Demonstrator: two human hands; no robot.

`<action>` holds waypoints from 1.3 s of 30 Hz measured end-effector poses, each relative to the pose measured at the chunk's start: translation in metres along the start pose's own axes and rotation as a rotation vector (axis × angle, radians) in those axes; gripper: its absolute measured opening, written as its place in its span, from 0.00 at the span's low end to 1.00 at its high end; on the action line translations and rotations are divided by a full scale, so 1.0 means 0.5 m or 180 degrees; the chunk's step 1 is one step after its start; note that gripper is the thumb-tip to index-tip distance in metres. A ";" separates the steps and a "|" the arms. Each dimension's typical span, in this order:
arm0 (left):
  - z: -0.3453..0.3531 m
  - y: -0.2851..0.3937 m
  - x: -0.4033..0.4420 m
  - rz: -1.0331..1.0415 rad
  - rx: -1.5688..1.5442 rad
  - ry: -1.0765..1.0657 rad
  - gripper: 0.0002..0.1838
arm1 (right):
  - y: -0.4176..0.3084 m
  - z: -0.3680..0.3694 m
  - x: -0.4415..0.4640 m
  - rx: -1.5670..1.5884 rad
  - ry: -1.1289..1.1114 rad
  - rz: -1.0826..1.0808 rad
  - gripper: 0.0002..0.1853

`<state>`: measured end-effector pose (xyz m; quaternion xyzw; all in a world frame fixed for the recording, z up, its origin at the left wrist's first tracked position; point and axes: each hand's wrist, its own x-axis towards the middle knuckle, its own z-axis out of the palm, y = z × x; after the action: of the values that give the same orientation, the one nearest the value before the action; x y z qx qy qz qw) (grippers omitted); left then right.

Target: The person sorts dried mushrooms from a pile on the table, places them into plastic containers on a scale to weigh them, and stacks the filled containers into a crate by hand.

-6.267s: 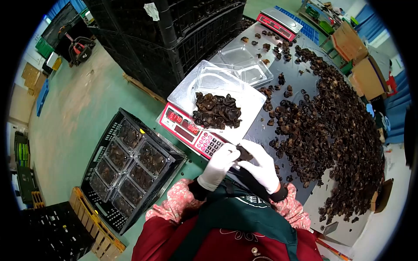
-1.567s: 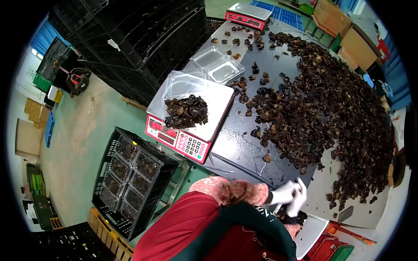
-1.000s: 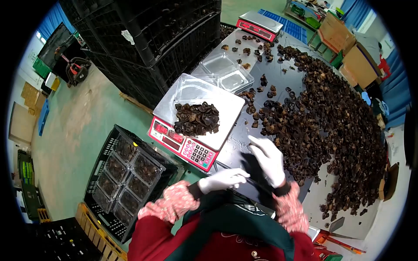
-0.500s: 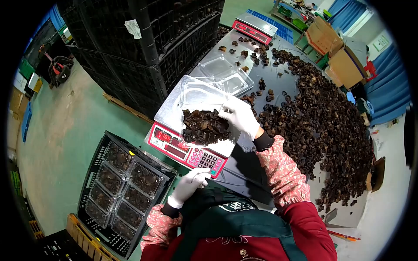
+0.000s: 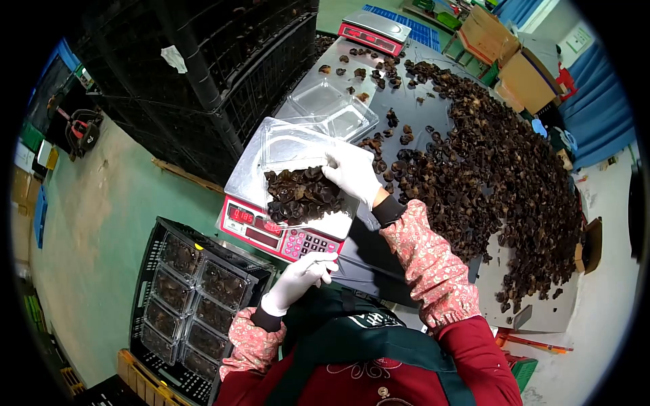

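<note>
Head view, near ground. Right hand (image 5: 354, 177), white-gloved: reaching over the near scale (image 5: 254, 227), fingers bending at the right side of an opened clear box (image 5: 292, 143); whether they are pinching box or contents, cannot be told. Left hand (image 5: 302, 277), white-gloved: hovering by the scale's front edge, below the keypad, fingers curling loosely; whether they are gripping anything is not showing.

Clear box, one: sitting on the scale's plate, its lid side lying away from the wearer, its near side holding a pile of dark fungus (image 5: 302, 196). Scale display: glowing red, reading 0.185.

Head view, about the hands. Open clear container (image 5: 353, 122), one: lying just beyond the scale on the table (image 5: 433, 114). Large fungus heap (image 5: 487, 162): spreading across the table's right side, loose pieces scattering toward a second scale (image 5: 371, 38) at the far end.

Black crate (image 5: 252, 271), one: standing to the left, below table level, containing two rows of filled clear boxes (image 5: 221, 283). Tall crate stack (image 5: 203, 88): rising beyond the near scale, at the table's left.
</note>
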<state>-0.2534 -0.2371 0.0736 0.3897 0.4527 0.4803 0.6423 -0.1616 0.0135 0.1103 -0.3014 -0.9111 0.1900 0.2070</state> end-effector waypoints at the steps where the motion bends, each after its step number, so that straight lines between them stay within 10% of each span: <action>1: 0.005 -0.003 -0.001 -0.0086 -0.0027 0.0010 0.17 | 0.003 -0.001 0.000 0.0149 -0.0264 0.0278 0.07; 11: 0.008 -0.014 -0.019 0.0030 0.0025 0.0216 0.18 | -0.002 0.004 -0.007 -0.0092 0.0059 -0.0341 0.11; 22: 0.059 -0.002 -0.034 0.0142 -0.0112 0.0642 0.16 | -0.002 -0.091 -0.174 0.5007 -0.0021 0.1520 0.08; 28: 0.114 0.007 -0.008 0.0238 0.0124 0.0310 0.15 | 0.062 -0.082 -0.338 0.2574 -0.0002 0.1889 0.05; 32: 0.110 -0.009 -0.020 0.0298 0.0427 0.0272 0.15 | 0.147 -0.050 -0.466 -0.0023 0.0323 0.0851 0.07; 36: 0.068 -0.029 -0.042 0.0614 -0.0500 0.1485 0.12 | 0.180 -0.066 -0.490 -0.0531 -0.0466 0.0534 0.12; 39: 0.015 -0.007 -0.067 0.0850 -0.0303 0.2664 0.13 | 0.157 -0.091 -0.415 0.0248 0.0202 0.0548 0.11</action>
<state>-0.2497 -0.2710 0.0793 0.1866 0.5968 0.6958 0.3532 0.0496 -0.0479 0.0570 -0.3761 -0.8668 0.2328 0.2303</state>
